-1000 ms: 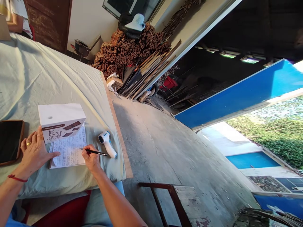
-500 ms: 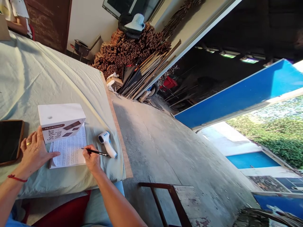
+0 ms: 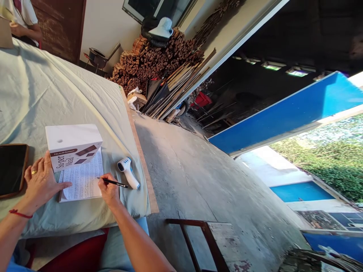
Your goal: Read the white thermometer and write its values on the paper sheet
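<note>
A black pen (image 3: 115,182) is pinched in my right hand (image 3: 109,192), its tip at the right part of a notebook page (image 3: 82,180) covered in handwriting. My left hand (image 3: 42,181) lies with fingers spread, its thumb on the page's left side and its fingers against the lower left side of a white box (image 3: 75,136). The box, printed "Super Meal", stands over the top of the notebook and hides that part. Right of my right hand lies a white and blue infrared thermometer (image 3: 129,173). A phone in a brown case (image 3: 13,170) rests left of my left hand.
A pale cloth (image 3: 70,90) with folds covers the table. Across it, a person (image 3: 27,22) sits near a cardboard box (image 3: 5,34). A wooden chair (image 3: 204,226) stands on the concrete floor (image 3: 181,166) to the right. Stacked firewood (image 3: 153,56) lines the wall.
My right hand and the pen have shifted very slightly left on the page. Across the table, the person's hand has come into view. My left hand stays in place.
</note>
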The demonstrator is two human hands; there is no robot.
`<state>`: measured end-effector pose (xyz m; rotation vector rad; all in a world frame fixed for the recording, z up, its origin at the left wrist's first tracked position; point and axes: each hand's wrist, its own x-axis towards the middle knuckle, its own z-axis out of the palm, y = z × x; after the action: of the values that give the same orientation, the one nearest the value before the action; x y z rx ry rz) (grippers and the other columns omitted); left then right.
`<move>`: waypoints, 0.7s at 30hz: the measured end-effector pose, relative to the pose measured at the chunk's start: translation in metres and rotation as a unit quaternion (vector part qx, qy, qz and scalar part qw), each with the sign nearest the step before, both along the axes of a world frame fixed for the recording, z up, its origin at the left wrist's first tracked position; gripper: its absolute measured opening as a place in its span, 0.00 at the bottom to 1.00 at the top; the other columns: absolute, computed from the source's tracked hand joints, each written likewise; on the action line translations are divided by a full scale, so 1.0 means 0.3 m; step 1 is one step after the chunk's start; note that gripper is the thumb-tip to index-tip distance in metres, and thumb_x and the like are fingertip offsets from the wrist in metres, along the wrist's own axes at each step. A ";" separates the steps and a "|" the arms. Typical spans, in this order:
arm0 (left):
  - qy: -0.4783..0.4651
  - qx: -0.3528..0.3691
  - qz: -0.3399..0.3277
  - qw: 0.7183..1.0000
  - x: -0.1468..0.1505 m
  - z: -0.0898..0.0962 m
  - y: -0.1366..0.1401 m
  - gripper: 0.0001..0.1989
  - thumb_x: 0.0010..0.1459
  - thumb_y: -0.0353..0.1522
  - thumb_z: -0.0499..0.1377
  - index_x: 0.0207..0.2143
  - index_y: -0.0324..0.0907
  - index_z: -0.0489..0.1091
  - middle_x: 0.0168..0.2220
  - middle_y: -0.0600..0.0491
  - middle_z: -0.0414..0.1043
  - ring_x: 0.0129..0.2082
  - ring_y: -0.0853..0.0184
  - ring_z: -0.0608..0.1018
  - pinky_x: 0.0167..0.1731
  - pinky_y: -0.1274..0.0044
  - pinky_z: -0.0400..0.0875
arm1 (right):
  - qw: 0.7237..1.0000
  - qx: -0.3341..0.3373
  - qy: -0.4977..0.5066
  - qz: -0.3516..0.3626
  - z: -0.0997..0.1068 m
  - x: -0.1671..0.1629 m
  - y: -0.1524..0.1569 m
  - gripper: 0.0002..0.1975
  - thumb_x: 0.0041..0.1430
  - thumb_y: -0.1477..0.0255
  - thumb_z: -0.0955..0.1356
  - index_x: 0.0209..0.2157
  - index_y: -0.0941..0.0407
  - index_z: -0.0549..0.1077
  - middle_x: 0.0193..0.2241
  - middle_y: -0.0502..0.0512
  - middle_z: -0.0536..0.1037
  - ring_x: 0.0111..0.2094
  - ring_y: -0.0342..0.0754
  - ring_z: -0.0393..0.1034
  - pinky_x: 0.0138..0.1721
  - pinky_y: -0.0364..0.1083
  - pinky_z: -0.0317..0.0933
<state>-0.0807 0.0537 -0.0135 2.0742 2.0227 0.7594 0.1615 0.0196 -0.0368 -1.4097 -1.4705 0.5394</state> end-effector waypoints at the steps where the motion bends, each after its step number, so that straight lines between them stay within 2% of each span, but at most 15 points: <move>1: 0.000 0.000 0.000 1.000 0.000 0.000 0.000 0.54 0.39 0.58 0.60 0.64 0.41 0.49 0.59 0.30 0.61 0.61 0.33 0.62 0.54 0.39 0.56 | 1.000 -0.001 0.001 0.000 0.000 -0.001 -0.001 0.06 0.54 0.69 0.63 0.27 0.55 0.69 0.21 0.48 0.71 0.22 0.43 0.63 0.25 0.42 0.60; 14: -0.009 -0.019 0.000 1.000 0.003 0.011 0.000 0.55 0.38 0.57 0.61 0.64 0.40 0.49 0.60 0.30 0.60 0.62 0.33 0.61 0.55 0.39 0.54 | 1.000 -0.003 0.004 -0.014 0.012 -0.003 -0.007 0.07 0.55 0.67 0.63 0.27 0.55 0.68 0.21 0.48 0.70 0.22 0.43 0.63 0.25 0.42 0.61; 21: -0.010 -0.038 0.005 0.999 0.008 0.029 -0.003 0.54 0.37 0.55 0.61 0.63 0.40 0.49 0.61 0.31 0.59 0.63 0.34 0.60 0.57 0.40 0.52 | 1.000 -0.016 -0.006 -0.009 -0.003 -0.005 -0.006 0.06 0.55 0.68 0.63 0.27 0.54 0.67 0.20 0.47 0.69 0.21 0.42 0.62 0.24 0.42 0.59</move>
<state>-0.0782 0.0529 -0.0050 2.0090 2.0194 0.6895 0.1601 0.0178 -0.0376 -1.4514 -1.4637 0.5468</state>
